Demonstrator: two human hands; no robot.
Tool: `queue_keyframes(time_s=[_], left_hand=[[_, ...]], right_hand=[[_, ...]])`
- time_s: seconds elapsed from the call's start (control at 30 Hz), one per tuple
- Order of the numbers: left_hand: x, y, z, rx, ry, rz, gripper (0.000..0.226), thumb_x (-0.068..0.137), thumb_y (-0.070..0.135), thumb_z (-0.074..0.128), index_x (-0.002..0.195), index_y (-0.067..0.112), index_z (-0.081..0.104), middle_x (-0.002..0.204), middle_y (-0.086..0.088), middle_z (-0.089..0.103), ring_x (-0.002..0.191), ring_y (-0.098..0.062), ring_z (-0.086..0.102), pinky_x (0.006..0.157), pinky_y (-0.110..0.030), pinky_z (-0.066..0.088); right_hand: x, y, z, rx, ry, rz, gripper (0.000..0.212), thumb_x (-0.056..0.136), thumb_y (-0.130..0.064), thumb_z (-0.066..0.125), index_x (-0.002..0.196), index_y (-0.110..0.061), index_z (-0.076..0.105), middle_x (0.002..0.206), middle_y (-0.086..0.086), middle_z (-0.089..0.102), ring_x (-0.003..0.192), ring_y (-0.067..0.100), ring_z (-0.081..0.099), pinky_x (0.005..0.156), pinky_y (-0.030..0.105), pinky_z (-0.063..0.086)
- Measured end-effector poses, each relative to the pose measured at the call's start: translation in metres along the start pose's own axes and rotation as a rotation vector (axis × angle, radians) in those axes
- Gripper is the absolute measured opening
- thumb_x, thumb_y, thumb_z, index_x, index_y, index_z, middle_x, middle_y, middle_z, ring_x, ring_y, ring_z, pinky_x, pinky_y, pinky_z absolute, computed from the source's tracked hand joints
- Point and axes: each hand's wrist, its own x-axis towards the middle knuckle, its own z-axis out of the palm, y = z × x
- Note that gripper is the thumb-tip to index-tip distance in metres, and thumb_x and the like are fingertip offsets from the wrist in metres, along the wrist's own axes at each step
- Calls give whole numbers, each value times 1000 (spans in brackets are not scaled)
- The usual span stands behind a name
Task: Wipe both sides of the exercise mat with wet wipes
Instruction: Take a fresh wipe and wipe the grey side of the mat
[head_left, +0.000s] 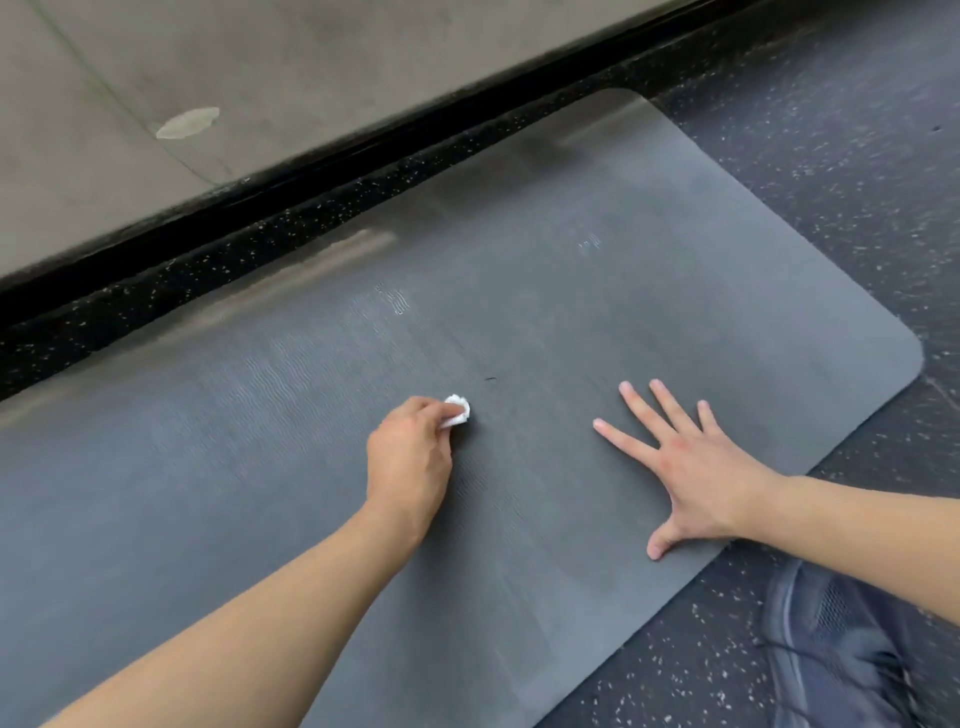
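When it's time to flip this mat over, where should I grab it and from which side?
Probably the rounded corner of the mat, reached from the speckled floor on the right. The mat lies flat, and that corner is bare, beyond the flat right hand. The left hand pinches the wipe.

The black rubber floor (841, 171), flecked with pale specks, carries a flat grey textured exercise mat with rounded corners (597, 291). A dark grey mesh shoe (831, 644) rests just beside the mat's near edge.
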Motion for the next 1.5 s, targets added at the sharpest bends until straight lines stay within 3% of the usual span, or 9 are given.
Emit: queue_keyframes(time_s=[0.23,0.47,0.67,0.8,0.9,1.03,1.23,1.37,1.5], left_hand=[[-128,30,33,-96,-253,259,27,86,10,73,96,35,70,91,14,62,72,-16,57,58,-31,51],[-142,38,40,-175,-234,209,15,93,18,67,95,32,72,92,17,62,78,-11,57,67,-21,48],[-196,41,44,-227,-419,464,28,85,15,52,100,30,70,100,13,62,78,-14,54,70,-26,50],[-147,38,26,-334,-341,313,26,88,15,57,98,30,75,96,15,66,85,-9,61,80,-25,52],[-34,12,-5,-304,-15,126,27,86,7,71,103,28,78,99,12,73,90,-7,67,85,-20,51],[139,-28,-54,-80,204,-30,22,91,18,66,106,28,78,105,8,76,97,-14,68,91,-30,52],[221,-59,-54,83,149,-183,19,96,28,58,96,21,76,89,-4,74,91,-30,65,81,-40,54],[207,-48,-43,215,94,-113,19,96,19,53,90,17,71,88,-6,70,86,-35,62,72,-45,51],[139,-23,-25,198,-7,28,24,89,9,61,98,26,74,95,0,71,88,-31,64,71,-37,53]], right_hand=[[6,4,10,12,29,-19,160,49,-96,70,150,-46,-42,161,8,-49,155,43,-31,124,72,14],[-35,-38,34,68,31,-184,150,59,-94,67,160,-38,-31,163,10,-46,155,39,-32,129,63,0],[-55,-99,67,171,59,-158,139,72,-91,60,164,-29,-24,160,12,-50,149,38,-45,127,65,-8],[-51,-90,71,228,163,-249,131,72,-87,60,168,-30,-8,169,12,-36,156,36,-33,126,61,-8],[-31,-60,47,249,332,-368,117,80,-83,57,169,-34,0,176,5,-16,162,32,-14,130,56,9],[29,-25,-18,114,197,-324,135,71,-88,67,158,-49,-28,167,-1,-41,159,34,-26,130,59,12],[84,-65,-60,18,107,-216,167,49,-82,86,157,-41,-35,161,5,-49,155,46,-29,120,75,17],[89,-70,-59,11,83,-178,169,48,-81,87,158,-38,-34,163,5,-48,154,48,-30,118,77,19],[87,-70,-65,9,38,-173,167,51,-81,86,154,-37,-39,161,6,-50,153,49,-32,118,77,18]])
